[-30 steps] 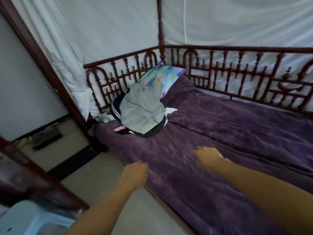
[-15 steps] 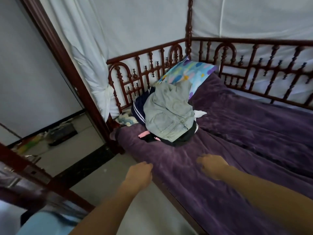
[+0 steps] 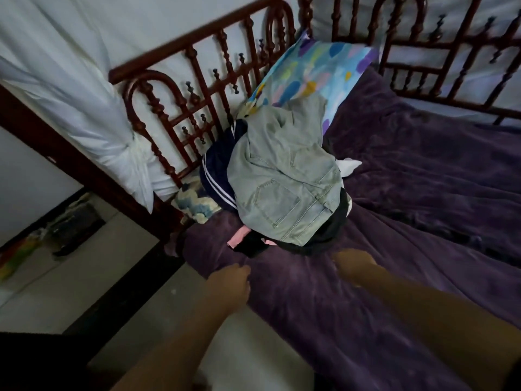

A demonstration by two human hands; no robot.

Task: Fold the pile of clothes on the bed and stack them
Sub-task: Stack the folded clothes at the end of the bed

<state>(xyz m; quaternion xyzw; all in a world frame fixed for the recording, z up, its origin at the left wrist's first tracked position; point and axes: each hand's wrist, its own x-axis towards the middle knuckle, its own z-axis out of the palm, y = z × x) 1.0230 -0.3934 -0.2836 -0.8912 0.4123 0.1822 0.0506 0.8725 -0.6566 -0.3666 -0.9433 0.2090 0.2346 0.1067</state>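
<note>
Reaching step, nothing folded yet. The pile (image 3: 275, 179) sits at 12 o'clock on the bed (image 3: 408, 277). My left hand (image 3: 229, 280) is loosely curled and empty; the right hand (image 3: 355, 267) is blurred, so I can't tell. Next, pinch the jeans (image 3: 290, 198) off the top.

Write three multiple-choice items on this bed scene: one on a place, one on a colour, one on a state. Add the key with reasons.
1. Where is the pile of clothes?
A on the floor
B on the bed, against the patterned pillow
C on a chair

2. What colour is the bed cover?
A white
B green
C purple

3. How do the pale jeans lie?
A draped loosely on top of the pile
B folded flat beside the pile
C held up in both hands

Key: B, the pile leans on the pillow at the bed's end. C, the cover is purple all over. A, the jeans sag in loose folds over the other clothes.
</note>
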